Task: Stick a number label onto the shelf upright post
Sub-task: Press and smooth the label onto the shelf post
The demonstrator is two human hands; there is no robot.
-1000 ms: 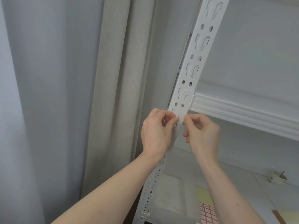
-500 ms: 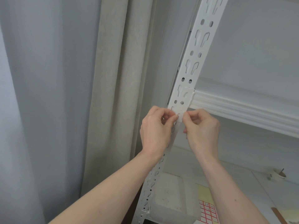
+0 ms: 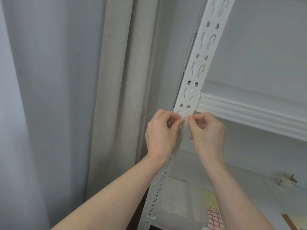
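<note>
With the left hand (image 3: 162, 135) and right hand (image 3: 207, 135) each pinching an edge of the small white label (image 3: 185, 120) against the shelf post (image 3: 198, 70), placement seemed under way, pressing flat next.

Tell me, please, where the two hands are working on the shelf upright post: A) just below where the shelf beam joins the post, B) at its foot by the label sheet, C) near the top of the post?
A: the left hand and right hand pinch at the shelf upright post just under the shelf beam joint.
</note>
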